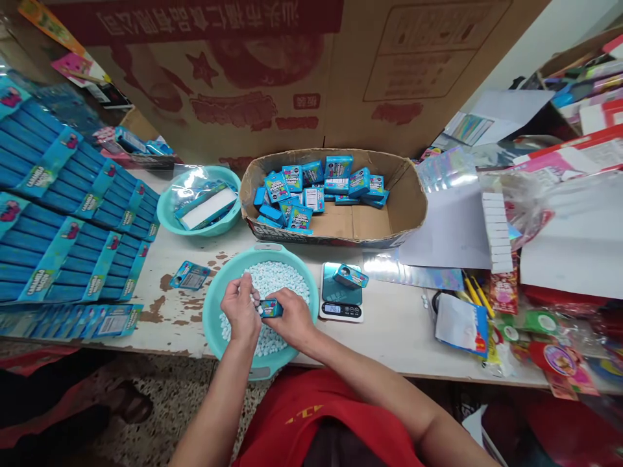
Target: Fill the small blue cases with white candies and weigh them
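A turquoise basin (213, 285) full of small pale candies (280, 275) stands in front of me. Over it, my right hand (292, 318) grips a small blue candy box (270, 307), which lies tilted toward my left. My left hand (241, 308) is closed at the box's left end, with a few pale candies showing at its fingers. Right of the basin is a digital scale (342, 312) with another blue box (351, 276) resting on its plate. A flattened blue carton (191, 275) lies left of the basin.
Behind the basin, a cut-down cardboard box (374, 224) holds several blue candy boxes. A smaller turquoise bowl (232, 224) contains packaging. Stacked blue display boxes (58, 214) fill the left side. A large carton (341, 130) stands at the back; wrappers and pens (479, 295) lie at right.
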Available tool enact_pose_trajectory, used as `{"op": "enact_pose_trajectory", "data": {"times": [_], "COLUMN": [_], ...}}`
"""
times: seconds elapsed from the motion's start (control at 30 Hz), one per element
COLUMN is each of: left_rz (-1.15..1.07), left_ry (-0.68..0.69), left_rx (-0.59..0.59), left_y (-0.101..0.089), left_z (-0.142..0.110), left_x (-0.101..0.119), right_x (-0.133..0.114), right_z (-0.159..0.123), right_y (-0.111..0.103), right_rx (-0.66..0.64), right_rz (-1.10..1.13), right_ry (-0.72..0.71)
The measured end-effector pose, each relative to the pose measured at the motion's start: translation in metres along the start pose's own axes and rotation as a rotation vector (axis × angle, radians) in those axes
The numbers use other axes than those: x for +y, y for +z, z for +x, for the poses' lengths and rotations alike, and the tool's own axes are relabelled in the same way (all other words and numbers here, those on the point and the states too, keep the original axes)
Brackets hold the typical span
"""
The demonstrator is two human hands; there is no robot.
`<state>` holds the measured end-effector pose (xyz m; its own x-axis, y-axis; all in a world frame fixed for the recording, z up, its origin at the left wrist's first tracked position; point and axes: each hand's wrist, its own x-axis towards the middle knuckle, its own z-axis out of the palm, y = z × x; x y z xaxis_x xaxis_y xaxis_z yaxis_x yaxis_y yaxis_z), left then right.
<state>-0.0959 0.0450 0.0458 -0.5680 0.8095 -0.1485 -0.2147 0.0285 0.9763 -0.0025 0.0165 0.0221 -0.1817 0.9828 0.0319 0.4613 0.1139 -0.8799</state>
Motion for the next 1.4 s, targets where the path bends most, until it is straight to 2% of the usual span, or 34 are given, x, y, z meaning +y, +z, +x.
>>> {"op": "enact_pose_trajectory", "data": {"times": [0.13, 0.2, 0.27, 0.37, 0.47, 0.57, 0.7, 0.8, 0.87, 0.93, 1.03, 1.17, 1.4], "left_rz": [-0.095, -0.203, -0.314, -0.258, -0.101, -0.136, -0.167, -0.152, -0.159, -0.147, -0.090, -0.069, -0.147], "left_ry": [-0.108, -0.219, -0.345, -0.539, -0.692, -0.687, -0.588, -0.498, -0.426, -0.341, -0.221, -0.113, -0.182], "left_rx": [-0.047, -0.080, -0.064, -0.012, -0.107, -0.234, -0.357, -0.427, -0.450, -0.444, -0.425, -0.400, -0.339], "left_y": [-0.002, -0.008, -0.017, -0.031, -0.031, -0.006, 0.059, 0.110, 0.136, 0.155, 0.170, 0.176, 0.179], "left_z": [0.001, 0.007, 0.018, 0.032, 0.031, 0.012, -0.020, -0.034, -0.039, -0.041, -0.042, -0.043, -0.042], "left_x": [0.013, 0.021, 0.026, 0.018, -0.002, -0.019, -0.031, -0.038, -0.045, -0.054, -0.066, -0.075, -0.072], "right_x": [0.006, 0.009, 0.010, 0.010, 0.013, 0.025, 0.052, 0.070, 0.080, 0.089, 0.099, 0.109, 0.119], "right_z": [-0.004, -0.008, -0.013, -0.026, -0.046, -0.071, -0.103, -0.122, -0.132, -0.141, -0.151, -0.160, -0.158], "right_y": [-0.005, -0.009, -0.016, -0.034, -0.058, -0.083, -0.112, -0.130, -0.139, -0.146, -0.152, -0.156, -0.157], "right_rx": [-0.004, 0.013, 0.046, 0.067, 0.079, 0.169, 0.359, 0.486, 0.568, 0.639, 0.716, 0.754, 0.747], "right_rz": [0.135, 0.244, 0.361, 0.482, 0.506, 0.496, 0.459, 0.391, 0.360, 0.332, 0.300, 0.328, 0.385], "right_ry": [0.005, 0.007, -0.009, -0.033, -0.025, 0.030, 0.193, 0.325, 0.398, 0.465, 0.536, 0.583, 0.601]}}
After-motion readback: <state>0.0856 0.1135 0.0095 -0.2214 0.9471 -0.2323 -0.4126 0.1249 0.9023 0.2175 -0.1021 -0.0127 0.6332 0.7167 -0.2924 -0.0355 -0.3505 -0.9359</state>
